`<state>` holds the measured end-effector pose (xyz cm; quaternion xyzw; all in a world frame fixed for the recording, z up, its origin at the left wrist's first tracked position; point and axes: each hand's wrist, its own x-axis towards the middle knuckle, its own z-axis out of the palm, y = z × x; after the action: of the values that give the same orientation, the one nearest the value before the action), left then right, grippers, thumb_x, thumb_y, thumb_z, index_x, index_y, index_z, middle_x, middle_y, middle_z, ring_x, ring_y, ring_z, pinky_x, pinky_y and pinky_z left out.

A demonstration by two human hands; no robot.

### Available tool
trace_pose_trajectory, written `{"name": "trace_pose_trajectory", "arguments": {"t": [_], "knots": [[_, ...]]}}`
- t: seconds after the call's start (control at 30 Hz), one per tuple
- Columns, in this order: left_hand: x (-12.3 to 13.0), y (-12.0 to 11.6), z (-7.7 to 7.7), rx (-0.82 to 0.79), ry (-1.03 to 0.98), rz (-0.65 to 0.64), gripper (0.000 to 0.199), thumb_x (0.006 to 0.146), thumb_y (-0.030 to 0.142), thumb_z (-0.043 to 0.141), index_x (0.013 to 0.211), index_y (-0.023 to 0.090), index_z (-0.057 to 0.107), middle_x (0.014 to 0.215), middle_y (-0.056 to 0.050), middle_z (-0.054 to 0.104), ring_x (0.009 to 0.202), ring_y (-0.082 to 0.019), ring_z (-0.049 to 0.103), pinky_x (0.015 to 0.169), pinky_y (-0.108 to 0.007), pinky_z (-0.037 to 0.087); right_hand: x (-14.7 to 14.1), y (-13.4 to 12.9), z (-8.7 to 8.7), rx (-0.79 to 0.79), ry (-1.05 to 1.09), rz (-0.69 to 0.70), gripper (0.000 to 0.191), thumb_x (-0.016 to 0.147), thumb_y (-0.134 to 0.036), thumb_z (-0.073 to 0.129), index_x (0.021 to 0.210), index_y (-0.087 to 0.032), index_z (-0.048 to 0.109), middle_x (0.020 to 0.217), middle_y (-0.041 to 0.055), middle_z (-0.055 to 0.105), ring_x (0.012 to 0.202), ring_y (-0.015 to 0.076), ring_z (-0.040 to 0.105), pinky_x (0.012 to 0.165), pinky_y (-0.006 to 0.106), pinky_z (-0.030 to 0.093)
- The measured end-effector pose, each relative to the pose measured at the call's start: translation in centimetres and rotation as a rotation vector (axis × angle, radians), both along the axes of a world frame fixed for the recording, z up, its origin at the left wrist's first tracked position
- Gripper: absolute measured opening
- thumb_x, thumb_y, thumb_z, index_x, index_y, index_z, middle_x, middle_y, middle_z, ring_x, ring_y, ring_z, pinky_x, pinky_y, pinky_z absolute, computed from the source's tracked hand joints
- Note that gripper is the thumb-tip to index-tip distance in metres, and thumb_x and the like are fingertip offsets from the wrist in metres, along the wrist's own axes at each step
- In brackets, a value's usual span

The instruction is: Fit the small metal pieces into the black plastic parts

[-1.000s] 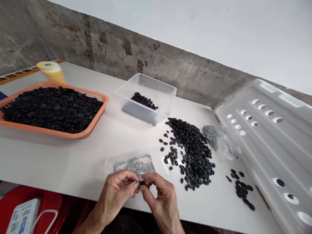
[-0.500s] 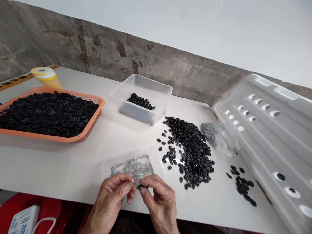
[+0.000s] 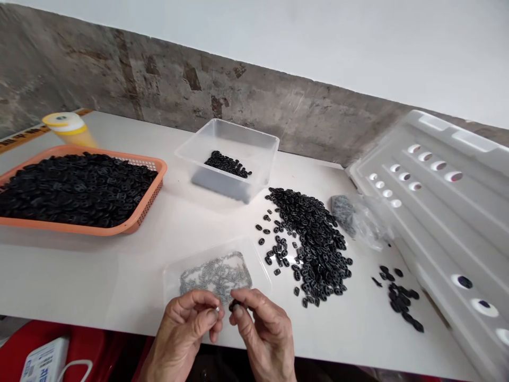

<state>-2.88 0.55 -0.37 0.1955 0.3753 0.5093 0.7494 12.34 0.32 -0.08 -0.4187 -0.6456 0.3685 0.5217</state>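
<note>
My left hand (image 3: pixel 185 329) is closed in a pinch, with the tip of a small shiny metal piece (image 3: pixel 217 309) showing between thumb and forefinger. Opposite it, my right hand (image 3: pixel 264 331) pinches a small black oval piece (image 3: pixel 233 305). A narrow gap separates the two pieces. Just beyond my fingertips lies a shallow clear tray (image 3: pixel 256 265) with many thin grey metal pieces (image 3: pixel 217 273) in it; their exact kind is too small to tell. To the right spreads a heap of black two-holed oval pieces (image 3: pixel 314 239).
An orange basket (image 3: pixel 139 220) full of black pieces stands at left, before a yellow-lidded cup (image 3: pixel 71 130). A clear bin (image 3: pixel 254 148) holds more pieces. At right are a plastic bag (image 3: pixel 368 223), loose black pieces (image 3: pixel 400 297) and a leaning white perforated panel (image 3: pixel 437 223).
My hands have drawn slightly apart, opening a gap between the metal piece and the black piece. The view has shifted a little.
</note>
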Motion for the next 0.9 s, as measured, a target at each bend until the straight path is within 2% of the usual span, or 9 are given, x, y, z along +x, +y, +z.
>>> {"name": "trace_pose_trajectory", "arguments": {"t": [0.1, 0.17, 0.27, 0.47, 0.6, 0.9], "knots": [[0.0, 0.0, -0.4, 0.096, 0.098, 0.042, 0.02, 0.057, 0.029, 0.087, 0.068, 0.017, 0.074, 0.066, -0.001, 0.064, 0.054, -0.007, 0.057, 0.051, -0.015, 0.048, 0.0, 0.1, 0.1, -0.032, 0.024, 0.015, 0.015, 0.089, -0.015, 0.056, 0.102, -0.018, 0.061, 0.081, -0.0004, 0.059, 0.072, 0.0019, 0.057, 0.067, 0.009, 0.046], [-0.2, 0.0, -0.9, 0.17, 0.196, 0.045, 0.016, 0.064, 0.031, 0.082, 0.072, 0.019, 0.075, 0.068, -0.001, 0.064, 0.056, -0.007, 0.057, 0.053, -0.016, 0.049, -0.1, 0.2, 0.3, -0.028, 0.028, 0.035, 0.01, 0.088, -0.014, 0.057, 0.096, -0.017, 0.062, 0.08, -0.0004, 0.06, 0.074, 0.0022, 0.056, 0.068, 0.009, 0.046], [-0.6, -0.2, -1.3, 0.308, 0.405, 0.028, 0.014, 0.076, 0.032, 0.073, 0.076, 0.018, 0.074, 0.067, -0.001, 0.062, 0.058, -0.008, 0.056, 0.058, -0.017, 0.051, -0.2, 0.2, 0.4, -0.019, 0.044, 0.046, 0.015, 0.087, -0.012, 0.058, 0.099, -0.018, 0.064, 0.083, -0.0004, 0.06, 0.076, 0.0024, 0.056, 0.069, 0.01, 0.046], [-0.8, -0.6, -0.5, 0.451, 0.771, 0.036, 0.021, 0.084, 0.034, 0.061, 0.079, 0.018, 0.073, 0.064, -0.002, 0.063, 0.059, -0.009, 0.057, 0.06, -0.014, 0.05, -0.2, 0.2, 0.4, -0.072, 0.076, 0.06, 0.014, 0.088, -0.015, 0.058, 0.099, -0.018, 0.066, 0.08, 0.0004, 0.06, 0.074, 0.0031, 0.056, 0.067, 0.011, 0.046], [-0.9, -0.6, -0.4, 0.495, 0.83, -0.006, 0.023, 0.085, 0.036, 0.059, 0.081, 0.018, 0.073, 0.063, -0.003, 0.063, 0.058, -0.009, 0.057, 0.059, -0.013, 0.049, -0.2, 0.5, 0.3, -0.04, 0.062, 0.056, 0.015, 0.088, -0.014, 0.059, 0.099, -0.019, 0.068, 0.08, 0.001, 0.062, 0.074, 0.0037, 0.057, 0.066, 0.012, 0.045], [-1.0, -0.6, -0.7, 0.415, 0.779, -0.069, 0.027, 0.084, 0.041, 0.059, 0.082, 0.016, 0.071, 0.063, -0.003, 0.061, 0.057, -0.008, 0.056, 0.057, -0.012, 0.049, -0.3, 0.6, 0.2, -0.079, 0.05, 0.094, 0.013, 0.088, -0.016, 0.059, 0.096, -0.019, 0.069, 0.08, -0.0002, 0.062, 0.074, 0.0031, 0.057, 0.069, 0.011, 0.045]]}}
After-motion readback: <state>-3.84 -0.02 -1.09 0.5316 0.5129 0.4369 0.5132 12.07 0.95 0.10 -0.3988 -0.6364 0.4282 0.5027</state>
